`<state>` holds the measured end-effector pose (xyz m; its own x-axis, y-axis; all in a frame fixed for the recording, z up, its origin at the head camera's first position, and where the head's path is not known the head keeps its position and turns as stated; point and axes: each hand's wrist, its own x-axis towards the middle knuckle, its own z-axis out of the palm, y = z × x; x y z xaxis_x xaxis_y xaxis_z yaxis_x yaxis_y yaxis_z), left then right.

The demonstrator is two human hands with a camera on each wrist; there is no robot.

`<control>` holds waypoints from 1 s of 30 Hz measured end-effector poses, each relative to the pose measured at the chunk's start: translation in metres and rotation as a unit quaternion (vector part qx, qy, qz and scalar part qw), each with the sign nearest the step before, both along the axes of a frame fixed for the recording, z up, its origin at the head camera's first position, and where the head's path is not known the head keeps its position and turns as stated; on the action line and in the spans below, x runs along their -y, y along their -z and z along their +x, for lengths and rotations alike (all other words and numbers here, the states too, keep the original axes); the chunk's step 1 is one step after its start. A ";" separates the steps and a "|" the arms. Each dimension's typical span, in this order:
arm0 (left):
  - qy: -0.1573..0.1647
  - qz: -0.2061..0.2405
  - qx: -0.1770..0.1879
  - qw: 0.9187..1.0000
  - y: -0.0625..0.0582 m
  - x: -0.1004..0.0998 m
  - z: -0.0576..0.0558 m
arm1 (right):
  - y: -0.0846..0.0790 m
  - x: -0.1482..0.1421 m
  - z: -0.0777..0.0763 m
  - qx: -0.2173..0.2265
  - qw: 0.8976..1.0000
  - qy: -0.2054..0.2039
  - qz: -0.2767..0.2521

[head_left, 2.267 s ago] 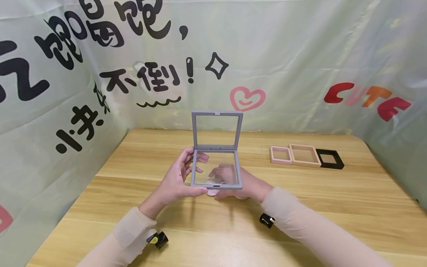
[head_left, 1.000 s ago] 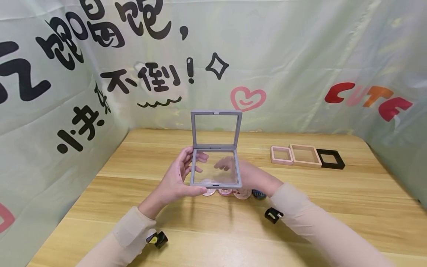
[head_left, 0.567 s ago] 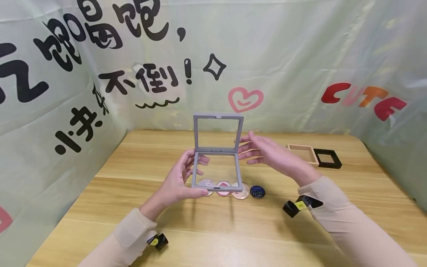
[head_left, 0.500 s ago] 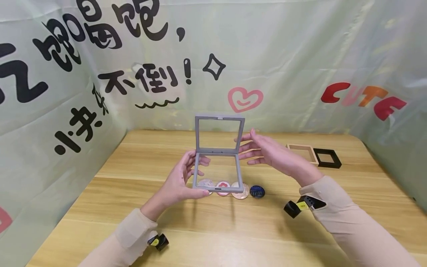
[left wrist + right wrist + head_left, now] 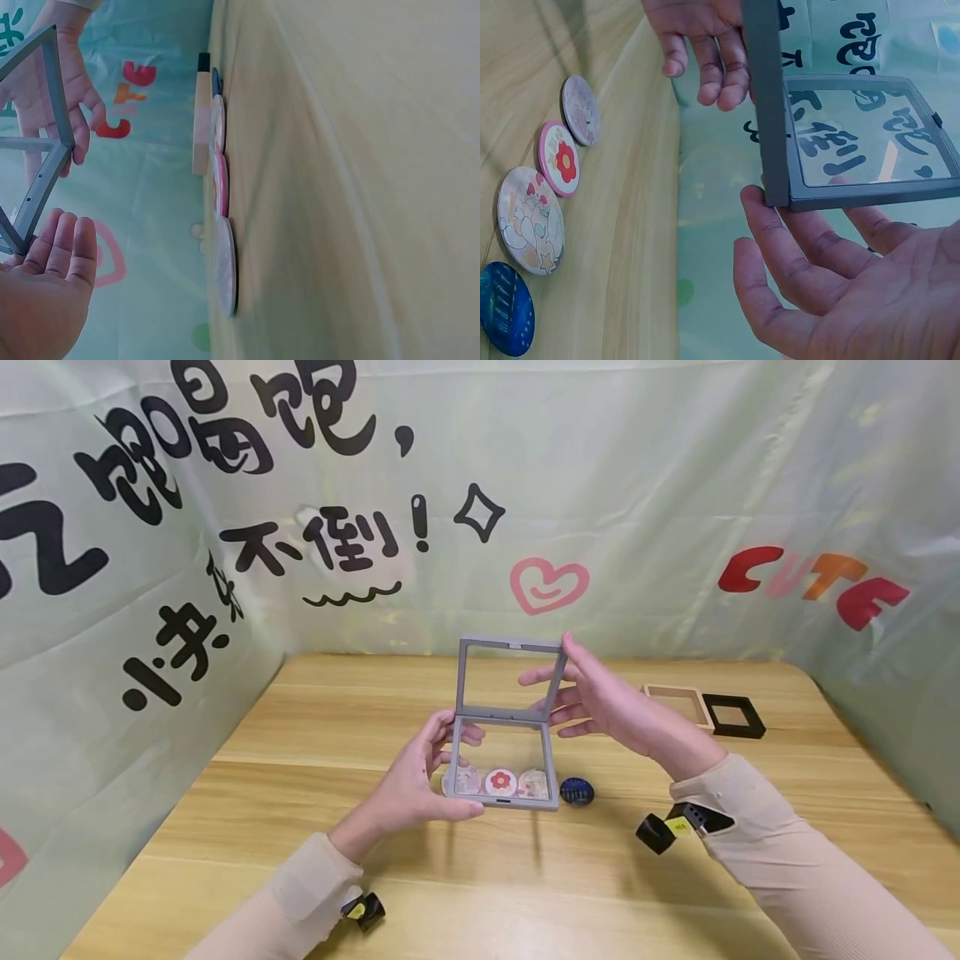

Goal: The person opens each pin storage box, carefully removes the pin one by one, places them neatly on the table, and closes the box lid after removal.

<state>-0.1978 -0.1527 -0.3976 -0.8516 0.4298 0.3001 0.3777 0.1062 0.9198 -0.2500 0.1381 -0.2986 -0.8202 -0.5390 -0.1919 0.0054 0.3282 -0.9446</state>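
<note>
A grey clear-film display frame point(image 5: 504, 716) stands unfolded above the table, one half tilted up behind the other. My left hand point(image 5: 408, 785) grips its lower half at the left, thumb along the front edge and fingers behind. At the right side, my right hand point(image 5: 618, 714) has its thumb by the upper half's corner, with a finger showing behind the clear film. The right wrist view has these right fingers point(image 5: 802, 281) fairly straight, touching near the hinge. Beneath lie round button badges: a red-flower badge point(image 5: 559, 159), a blue badge point(image 5: 577, 791) and two pale ones, partly seen through the film.
Farther back at the right, a tan frame point(image 5: 678, 703) and a black frame point(image 5: 735, 716) lie on the wooden table point(image 5: 337, 693). A printed cloth point(image 5: 645, 485) hangs around the table's back and sides.
My right hand has risen from the badges to the display frame's right side, baring the blue badge. The display frame, held by my left hand, has shifted slightly right and down.
</note>
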 end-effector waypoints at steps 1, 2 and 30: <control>0.000 -0.001 -0.001 1.000 0.000 0.000 0.000 | 0.000 -0.001 0.000 0.000 1.000 -0.001 0.000; 0.000 -0.002 -0.002 1.000 0.001 0.000 0.000 | 0.001 -0.001 -0.001 0.001 1.000 -0.003 -0.002; -0.011 0.034 0.039 0.999 0.002 -0.003 -0.010 | 0.032 -0.015 0.003 -0.179 0.974 -0.132 -0.043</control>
<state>-0.2081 -0.1501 -0.3992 -0.8826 0.3911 0.2609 0.3037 0.0507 0.9514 -0.2465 0.1532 -0.3304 -0.6568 -0.7417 0.1359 -0.4024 0.1923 -0.8950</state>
